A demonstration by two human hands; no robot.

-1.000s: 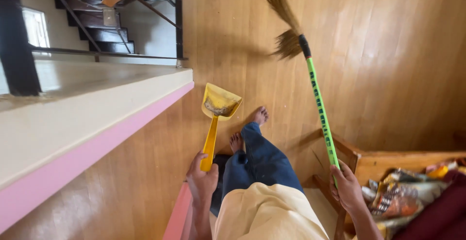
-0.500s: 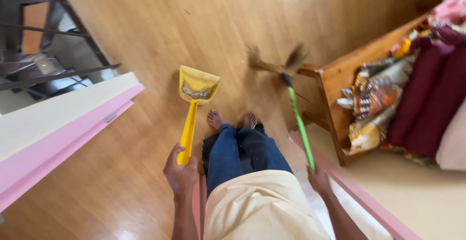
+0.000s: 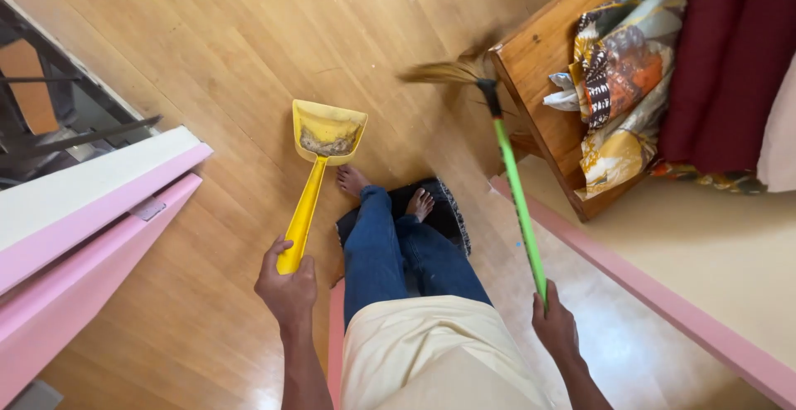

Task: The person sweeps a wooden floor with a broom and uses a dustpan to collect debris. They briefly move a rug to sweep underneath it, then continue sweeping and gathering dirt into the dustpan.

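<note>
— What are the hands doing, as we see them?

— Our left hand (image 3: pixel 288 287) is wrapped tight around the near end of the yellow dustpan (image 3: pixel 319 161), fingers curled over the handle. Our right hand (image 3: pixel 554 327) is closed round the near end of the green broom (image 3: pixel 507 160).

— And where does the dustpan sit?

— We hold it out over the wooden floor (image 3: pixel 207 70), left of our legs, scoop at the far end. A clump of grey dust and debris (image 3: pixel 327 144) lies inside the scoop (toward its back wall).

— The broom?

— Its green stick runs from our right hand away to the far side, and the straw bristles (image 3: pixel 439 72) sweep out leftward, blurred, just beside the corner of a wooden bed frame (image 3: pixel 539 70). We cannot tell whether they touch the floor.

— What else do we see?

— Our bare feet (image 3: pixel 351 179) stand on a small dark mat (image 3: pixel 444 211), blue trousers above them. On the bed at the far right lie a patterned cloth (image 3: pixel 618 70) and a maroon blanket (image 3: pixel 730 53). A pink and cream ledge (image 3: pixel 91 203) sits at the left, with dark stair railings (image 3: pixel 75 136) beyond it, and a pink strip (image 3: pixel 663 302) runs across the floor on the right.
</note>
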